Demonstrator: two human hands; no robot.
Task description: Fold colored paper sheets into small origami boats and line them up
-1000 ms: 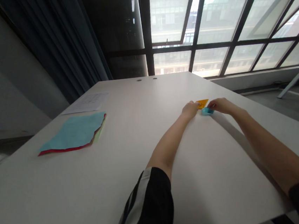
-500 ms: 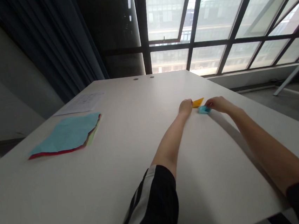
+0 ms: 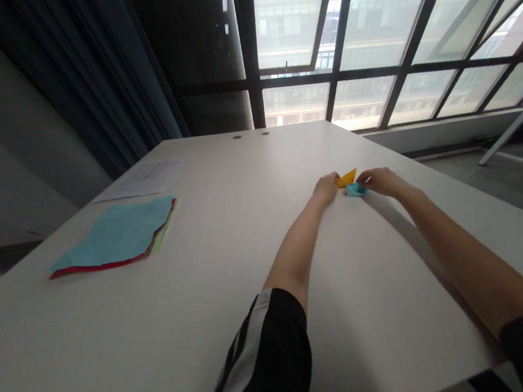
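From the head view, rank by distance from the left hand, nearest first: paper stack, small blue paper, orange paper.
1. Orange paper, at the left hand itself.
2. Small blue paper, just to the right.
3. Paper stack, well off to the left.

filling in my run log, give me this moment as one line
left hand: holds orange folded paper | right hand: at light-blue folded paper, grip unclear | paper stack: on table, left side

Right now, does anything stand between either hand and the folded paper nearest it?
Nothing visible does. The left hand is at the orange paper, and the right hand is at the small blue paper. The sheet stack lies off to the left, clear of both hands.
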